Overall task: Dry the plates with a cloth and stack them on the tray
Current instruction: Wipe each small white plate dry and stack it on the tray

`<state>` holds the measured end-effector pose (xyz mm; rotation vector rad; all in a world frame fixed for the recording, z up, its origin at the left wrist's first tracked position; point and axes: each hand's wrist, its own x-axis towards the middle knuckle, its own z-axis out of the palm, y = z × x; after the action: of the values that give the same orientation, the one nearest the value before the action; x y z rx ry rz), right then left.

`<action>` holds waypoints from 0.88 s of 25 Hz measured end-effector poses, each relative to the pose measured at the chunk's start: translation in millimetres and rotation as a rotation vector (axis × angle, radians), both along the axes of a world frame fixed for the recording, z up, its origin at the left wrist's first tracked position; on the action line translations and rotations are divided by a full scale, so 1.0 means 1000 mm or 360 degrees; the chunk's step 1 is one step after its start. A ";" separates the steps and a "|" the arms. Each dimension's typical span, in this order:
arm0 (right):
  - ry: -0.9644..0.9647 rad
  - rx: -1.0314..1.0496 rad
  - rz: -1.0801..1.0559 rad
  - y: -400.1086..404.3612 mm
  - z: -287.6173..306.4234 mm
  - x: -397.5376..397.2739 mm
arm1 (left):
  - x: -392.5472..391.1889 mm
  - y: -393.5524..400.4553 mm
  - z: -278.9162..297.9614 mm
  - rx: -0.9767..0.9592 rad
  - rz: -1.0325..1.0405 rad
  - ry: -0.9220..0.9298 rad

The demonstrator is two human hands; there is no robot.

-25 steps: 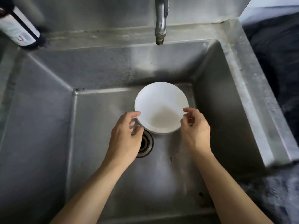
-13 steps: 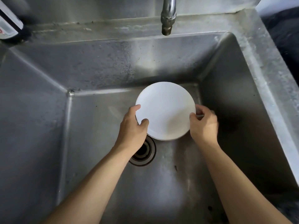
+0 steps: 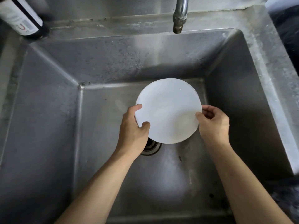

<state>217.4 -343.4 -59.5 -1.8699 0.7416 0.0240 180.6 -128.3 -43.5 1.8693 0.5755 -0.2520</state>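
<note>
Both hands grip white plate (image 3: 168, 110) edges: left hand (image 3: 132, 131), right hand (image 3: 213, 125), over sink (image 3: 113, 65).

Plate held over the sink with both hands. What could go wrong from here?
1. The white plate is held only at its edges by the left hand and right hand; if wet, either grip may slip and drop it into the steel sink.
2. Lifting it could knock the faucet overhead.
3. No cloth or tray is in view.
</note>
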 end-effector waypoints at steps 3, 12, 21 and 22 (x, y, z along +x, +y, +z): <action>0.0011 0.0010 0.0072 0.008 0.025 -0.023 | -0.028 0.011 0.022 0.0002 0.0066 -0.0024; 0.0162 -0.0118 0.0366 0.044 0.081 -0.088 | -0.121 0.041 0.069 0.0028 0.0327 0.0171; 0.0477 -0.0291 0.0540 0.058 0.105 -0.100 | -0.145 0.050 0.089 0.0021 0.0407 0.0335; 0.0492 -0.0296 0.0534 0.058 0.105 -0.102 | -0.146 0.050 0.090 0.0015 0.0405 0.0339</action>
<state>115.7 -285.9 45.9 -2.1801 0.6440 0.4816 34.5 -78.8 46.5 1.7680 0.9534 -0.2814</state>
